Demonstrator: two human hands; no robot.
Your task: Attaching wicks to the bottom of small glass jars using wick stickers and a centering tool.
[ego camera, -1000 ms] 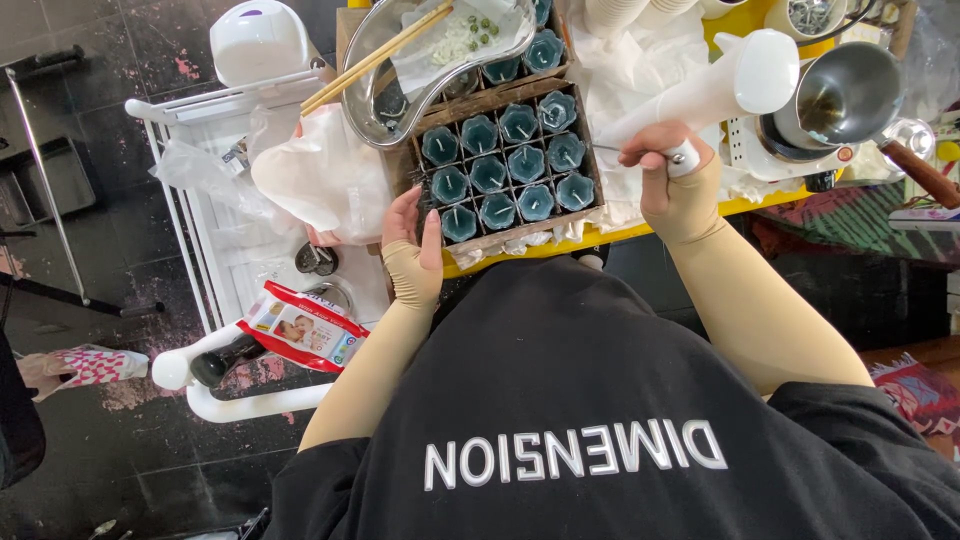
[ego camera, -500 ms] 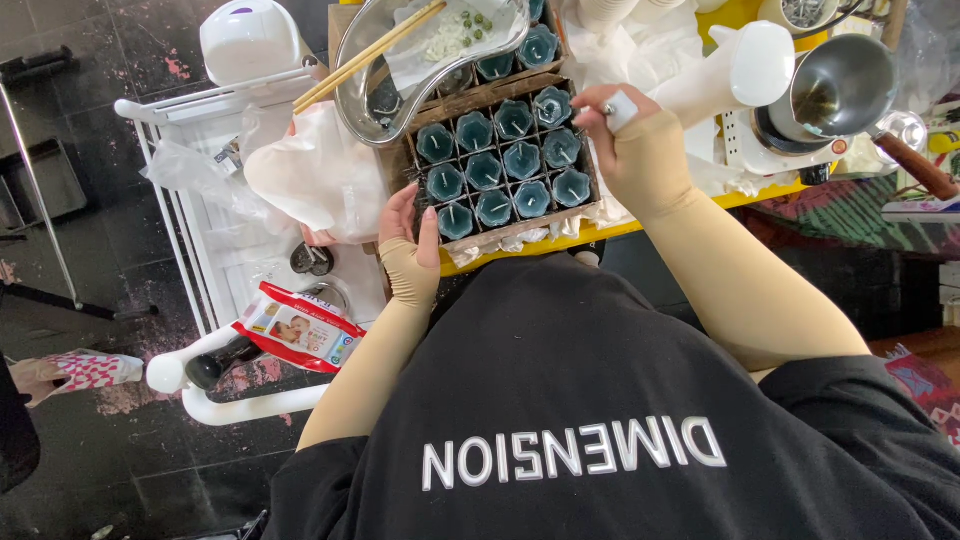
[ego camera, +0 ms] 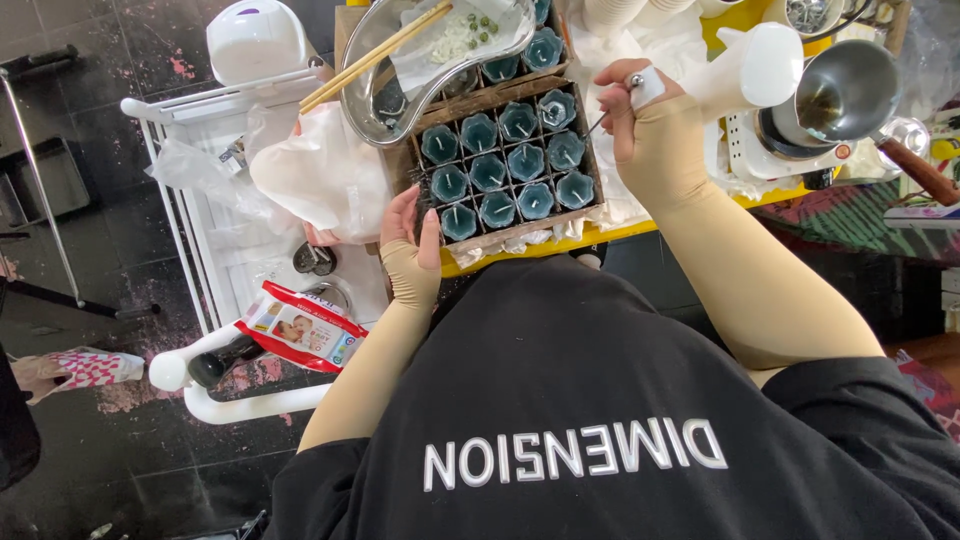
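A wooden tray (ego camera: 520,225) holds several teal candles (ego camera: 508,162) with short wicks, set in rows on a yellow table edge. My left hand (ego camera: 408,250) rests against the tray's near left corner, fingers loosely spread, holding nothing. My right hand (ego camera: 640,120) hovers at the tray's far right side. It pinches a thin metal tool (ego camera: 602,120) whose tip points toward the candles. One finger of that hand has white tape on it.
A metal kidney dish (ego camera: 365,95) with wooden chopsticks (ego camera: 375,52) lies across the tray's far end. Right of it are a white pitcher (ego camera: 765,65) and a steel pot (ego camera: 845,85). A white cart (ego camera: 225,240), crumpled plastic (ego camera: 320,170) and a red-and-white packet (ego camera: 300,328) are at left.
My right hand has lifted from the tray's right side toward its far right corner, still holding the thin tool. The left hand stays at the near left corner.
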